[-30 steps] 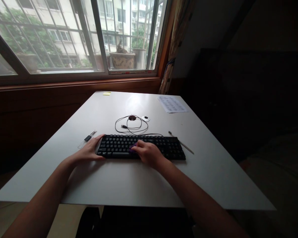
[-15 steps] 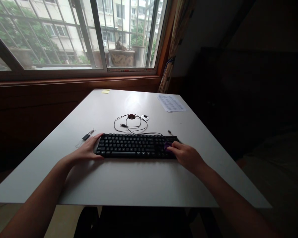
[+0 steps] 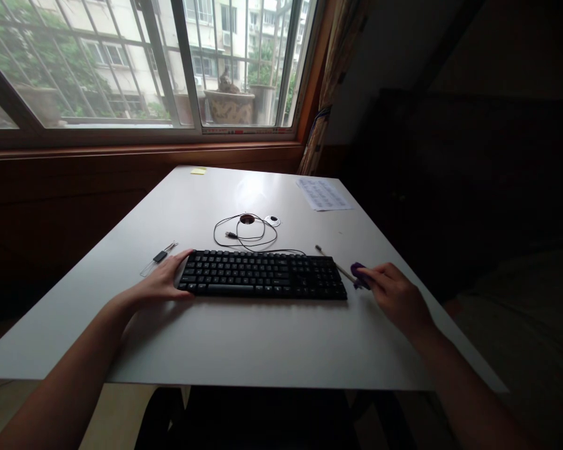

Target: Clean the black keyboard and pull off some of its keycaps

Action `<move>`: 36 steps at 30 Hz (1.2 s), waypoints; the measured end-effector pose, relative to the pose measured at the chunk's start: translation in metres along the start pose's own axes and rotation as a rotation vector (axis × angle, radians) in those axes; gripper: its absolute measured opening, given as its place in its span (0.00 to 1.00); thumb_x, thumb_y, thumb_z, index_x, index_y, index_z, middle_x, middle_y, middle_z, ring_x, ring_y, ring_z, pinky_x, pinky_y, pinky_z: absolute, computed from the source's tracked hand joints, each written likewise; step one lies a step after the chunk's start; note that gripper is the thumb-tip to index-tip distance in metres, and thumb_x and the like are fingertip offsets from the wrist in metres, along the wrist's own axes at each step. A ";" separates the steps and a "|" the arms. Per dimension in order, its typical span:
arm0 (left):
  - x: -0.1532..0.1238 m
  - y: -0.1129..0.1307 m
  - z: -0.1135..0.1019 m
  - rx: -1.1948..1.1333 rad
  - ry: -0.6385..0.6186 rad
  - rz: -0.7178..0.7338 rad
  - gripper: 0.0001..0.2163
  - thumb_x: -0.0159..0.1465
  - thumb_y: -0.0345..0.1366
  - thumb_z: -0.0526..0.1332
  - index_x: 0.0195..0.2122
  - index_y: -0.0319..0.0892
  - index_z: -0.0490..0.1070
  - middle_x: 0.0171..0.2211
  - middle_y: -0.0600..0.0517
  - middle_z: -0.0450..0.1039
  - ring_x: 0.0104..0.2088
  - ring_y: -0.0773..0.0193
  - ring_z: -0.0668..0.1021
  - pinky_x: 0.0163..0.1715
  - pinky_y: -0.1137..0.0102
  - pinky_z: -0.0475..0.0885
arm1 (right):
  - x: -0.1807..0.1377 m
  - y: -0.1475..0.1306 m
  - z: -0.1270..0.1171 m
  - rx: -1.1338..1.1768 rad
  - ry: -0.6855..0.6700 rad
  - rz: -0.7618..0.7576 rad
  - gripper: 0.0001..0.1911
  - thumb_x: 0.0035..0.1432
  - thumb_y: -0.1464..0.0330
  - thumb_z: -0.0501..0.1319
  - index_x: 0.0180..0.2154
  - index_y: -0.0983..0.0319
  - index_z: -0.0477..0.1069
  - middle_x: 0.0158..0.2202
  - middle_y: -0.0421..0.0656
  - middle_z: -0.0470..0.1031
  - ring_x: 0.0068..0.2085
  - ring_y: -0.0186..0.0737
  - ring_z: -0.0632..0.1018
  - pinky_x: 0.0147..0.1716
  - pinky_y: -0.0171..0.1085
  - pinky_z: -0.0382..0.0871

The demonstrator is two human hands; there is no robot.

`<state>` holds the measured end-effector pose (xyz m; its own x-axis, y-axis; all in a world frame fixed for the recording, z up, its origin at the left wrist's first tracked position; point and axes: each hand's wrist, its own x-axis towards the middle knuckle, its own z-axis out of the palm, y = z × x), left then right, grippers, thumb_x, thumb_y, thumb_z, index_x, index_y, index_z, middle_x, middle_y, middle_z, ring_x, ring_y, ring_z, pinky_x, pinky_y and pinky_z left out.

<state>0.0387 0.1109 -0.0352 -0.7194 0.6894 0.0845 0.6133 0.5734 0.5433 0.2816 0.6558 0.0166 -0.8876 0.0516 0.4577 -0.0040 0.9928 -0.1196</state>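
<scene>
- Now the right hand (image 3: pixel 396 294) sits just off the right end of the black keyboard (image 3: pixel 263 274), fingers closed around a small purple tool (image 3: pixel 358 272); no key looks lifted, so the work on the keys seems barely begun.
- Left hand (image 3: pixel 162 281) lies flat and open against the keyboard's left end, steadying it and gripping nothing.
- Keyboard lies across the middle of the white tabletop (image 3: pixel 244 337), near its front edge.
- Pen (image 3: pixel 334 264) lies just beside the purple tool; coiled cable (image 3: pixel 246 232) lies behind the keyboard.
</scene>
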 end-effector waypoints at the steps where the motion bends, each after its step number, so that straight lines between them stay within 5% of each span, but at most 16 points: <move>1: 0.000 0.000 0.000 -0.001 0.000 0.003 0.51 0.52 0.50 0.71 0.72 0.49 0.43 0.68 0.41 0.53 0.67 0.40 0.59 0.67 0.48 0.56 | 0.003 -0.008 0.002 0.029 0.015 -0.006 0.17 0.68 0.68 0.52 0.52 0.58 0.76 0.41 0.48 0.74 0.39 0.44 0.77 0.37 0.39 0.71; 6: -0.001 0.001 -0.001 -0.014 0.005 0.010 0.50 0.53 0.49 0.71 0.72 0.49 0.44 0.69 0.40 0.53 0.67 0.39 0.60 0.66 0.46 0.56 | 0.016 -0.042 0.026 0.103 -0.070 -0.103 0.16 0.70 0.66 0.53 0.51 0.56 0.76 0.41 0.45 0.74 0.37 0.39 0.77 0.36 0.36 0.71; 10: 0.000 0.001 -0.002 -0.026 0.009 0.016 0.50 0.52 0.48 0.72 0.71 0.50 0.45 0.69 0.41 0.53 0.67 0.40 0.60 0.66 0.45 0.56 | 0.015 -0.042 0.040 -0.016 -0.156 -0.137 0.15 0.68 0.68 0.53 0.49 0.54 0.77 0.41 0.43 0.75 0.33 0.37 0.76 0.31 0.34 0.68; 16: 0.000 0.005 -0.003 -0.004 -0.008 -0.003 0.50 0.52 0.50 0.72 0.71 0.49 0.45 0.68 0.41 0.53 0.67 0.40 0.60 0.66 0.48 0.57 | 0.005 -0.017 0.025 -0.150 -0.188 -0.033 0.15 0.67 0.67 0.54 0.47 0.53 0.78 0.40 0.41 0.74 0.30 0.36 0.75 0.25 0.35 0.61; 22: 0.000 0.003 -0.002 -0.005 0.003 0.014 0.50 0.52 0.49 0.72 0.71 0.50 0.45 0.69 0.41 0.53 0.67 0.39 0.60 0.66 0.46 0.57 | 0.006 -0.025 0.019 -0.161 -0.112 0.005 0.16 0.66 0.70 0.54 0.49 0.55 0.77 0.40 0.42 0.74 0.30 0.37 0.75 0.27 0.36 0.63; 36: 0.001 0.004 -0.002 0.009 -0.004 -0.016 0.51 0.52 0.51 0.72 0.72 0.50 0.44 0.68 0.41 0.54 0.66 0.38 0.61 0.65 0.45 0.58 | 0.035 -0.032 0.019 -0.206 -0.312 -0.231 0.20 0.64 0.74 0.52 0.47 0.52 0.79 0.42 0.42 0.76 0.32 0.36 0.73 0.28 0.34 0.59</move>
<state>0.0402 0.1128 -0.0313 -0.7278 0.6820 0.0721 0.6045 0.5882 0.5372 0.2418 0.6240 0.0200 -0.9708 -0.1785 0.1604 -0.1553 0.9768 0.1473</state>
